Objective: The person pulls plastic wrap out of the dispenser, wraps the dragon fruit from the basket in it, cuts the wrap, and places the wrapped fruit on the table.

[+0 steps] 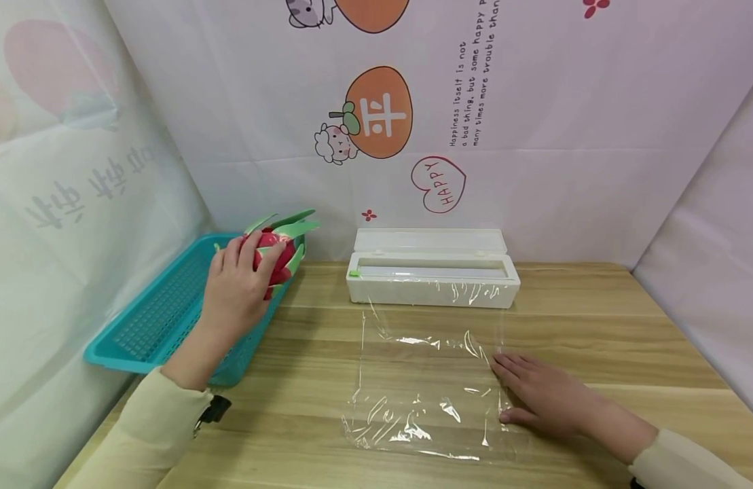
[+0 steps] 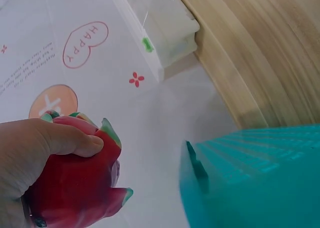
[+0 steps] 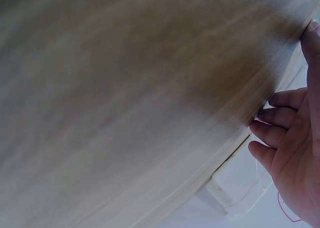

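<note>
Probably at the fetching stage, clamping left hand (image 1: 237,284) fingers round the dragon fruit (image 2: 80,185), resting right hand (image 1: 550,394) fingers outstretched by the film (image 1: 431,380). Next, likely calls for lowering mid-film.

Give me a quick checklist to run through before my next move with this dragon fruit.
1. Left hand grips the dragon fruit: ok.
2. Dragon fruit clear of the teal basket: ok, a gap shows in the left wrist view.
3. Cling film laid out on the wooden table: ok.
4. Right hand at the cling film's right edge: ok.
5. Cling film smooth: not ok, creases show.
6. Cling film cut from the white dispenser: not ok, it appears to run up over the front.
</note>
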A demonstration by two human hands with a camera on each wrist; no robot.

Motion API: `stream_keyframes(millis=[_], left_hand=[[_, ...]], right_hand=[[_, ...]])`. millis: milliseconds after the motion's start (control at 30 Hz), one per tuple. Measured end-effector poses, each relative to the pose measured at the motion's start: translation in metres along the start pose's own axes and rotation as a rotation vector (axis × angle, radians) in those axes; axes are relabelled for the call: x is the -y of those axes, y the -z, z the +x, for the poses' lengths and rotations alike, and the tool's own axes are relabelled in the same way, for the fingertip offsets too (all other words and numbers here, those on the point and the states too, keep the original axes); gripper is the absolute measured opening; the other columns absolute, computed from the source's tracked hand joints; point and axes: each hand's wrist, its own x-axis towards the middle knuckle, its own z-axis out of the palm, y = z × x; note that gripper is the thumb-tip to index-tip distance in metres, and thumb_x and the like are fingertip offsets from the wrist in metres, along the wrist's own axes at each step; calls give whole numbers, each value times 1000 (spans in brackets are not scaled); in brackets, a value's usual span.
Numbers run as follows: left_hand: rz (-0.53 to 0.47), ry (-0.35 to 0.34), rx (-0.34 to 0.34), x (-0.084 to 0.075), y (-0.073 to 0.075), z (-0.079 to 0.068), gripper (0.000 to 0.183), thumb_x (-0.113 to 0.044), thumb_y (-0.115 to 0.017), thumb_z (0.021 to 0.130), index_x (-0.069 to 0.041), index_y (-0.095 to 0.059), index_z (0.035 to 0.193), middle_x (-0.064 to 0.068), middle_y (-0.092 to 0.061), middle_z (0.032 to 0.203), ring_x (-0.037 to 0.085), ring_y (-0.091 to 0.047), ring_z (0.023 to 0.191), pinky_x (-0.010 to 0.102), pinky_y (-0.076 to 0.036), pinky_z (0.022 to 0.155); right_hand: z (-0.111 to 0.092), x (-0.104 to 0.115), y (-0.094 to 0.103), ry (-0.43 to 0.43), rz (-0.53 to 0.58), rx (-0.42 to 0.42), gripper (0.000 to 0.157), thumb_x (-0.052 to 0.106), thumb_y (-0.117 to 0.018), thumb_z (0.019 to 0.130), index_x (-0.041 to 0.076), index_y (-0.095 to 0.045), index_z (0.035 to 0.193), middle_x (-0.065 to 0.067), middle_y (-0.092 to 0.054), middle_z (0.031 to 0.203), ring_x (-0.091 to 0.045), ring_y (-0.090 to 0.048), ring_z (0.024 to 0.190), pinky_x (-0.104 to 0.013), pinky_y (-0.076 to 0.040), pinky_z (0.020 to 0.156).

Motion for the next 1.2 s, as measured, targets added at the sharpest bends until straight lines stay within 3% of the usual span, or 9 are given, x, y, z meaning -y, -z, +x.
stream_keyframes(millis=[200,500,1033,1200], left_hand=[[-7,-43,-25,-10,-1,6,87,-5,-90,57,-9,-47,132,31,-47,132,50,-46,114,59,-44,85],[-28,-55,58,-28,0,13,92,-12,-91,60,-13,-44,138,28,-42,138,48,-41,120,60,-41,92],[-109,-179,-1,-66,-12,29,86,-21,-91,64,-14,-44,136,27,-46,136,47,-44,120,57,-42,93],[-148,-206,10,-81,-16,34,86,-23,-91,65,-16,-42,136,25,-44,139,45,-42,123,54,-42,95]], right_hand=[[0,1,1,-6,6,4,80,58,-51,93,-9,-47,136,-27,-46,140,-42,-45,127,-54,-38,101],[0,1,2,-16,17,18,81,59,-49,94,-9,-47,137,-28,-45,140,-42,-44,128,-54,-36,103],[-1,0,1,2,-3,-12,80,58,-51,93,-9,-48,135,-27,-47,139,-42,-47,126,-54,-38,100],[-1,0,0,11,-9,-16,80,58,-52,93,-10,-48,135,-27,-47,139,-42,-47,126,-53,-38,100]])
